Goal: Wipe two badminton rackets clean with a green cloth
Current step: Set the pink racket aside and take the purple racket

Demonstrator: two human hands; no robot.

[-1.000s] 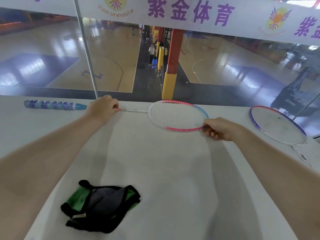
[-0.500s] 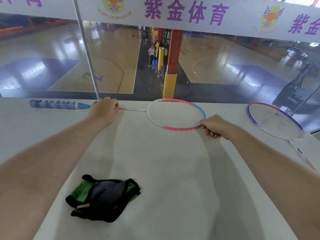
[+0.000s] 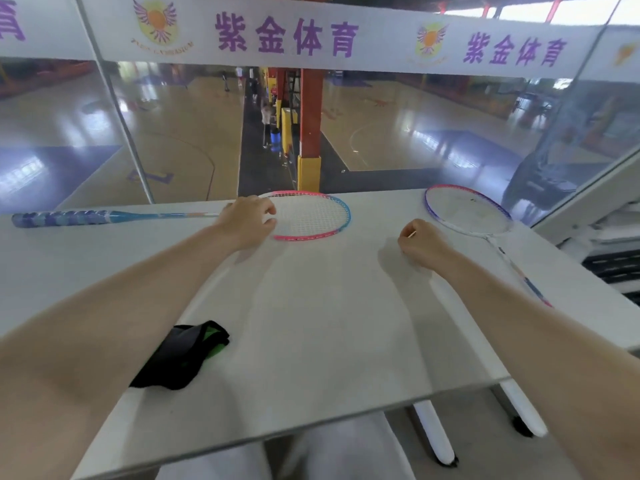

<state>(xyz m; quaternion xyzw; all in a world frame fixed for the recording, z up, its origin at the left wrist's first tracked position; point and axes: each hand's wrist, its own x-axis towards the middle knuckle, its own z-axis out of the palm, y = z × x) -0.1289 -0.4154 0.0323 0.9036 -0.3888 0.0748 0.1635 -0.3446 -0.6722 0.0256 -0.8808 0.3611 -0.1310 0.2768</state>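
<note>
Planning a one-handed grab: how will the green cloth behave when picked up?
The green cloth lies crumpled in folds on the table, so it will probably flop and drape. It looks thin, likely light. Its folded fabric seems unlikely to slide or roll.

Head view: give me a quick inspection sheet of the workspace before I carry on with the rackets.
Surface: white table, near edge in view.
Job's things: pink-and-blue racket lies flat at the far edge, handle pointing left; purple racket lies flat far right, handle toward the near right; green cloth lies bunched near left, dark side up, partly behind the left forearm.
Clutter: nothing seen.
Grippers: left hand rests at the pink racket's throat, grip unclear; right hand curled, touching neither racket.
Cables: nothing seen.
Surroundings: glass pane ahead, gym courts below, banner with purple lettering.
</note>
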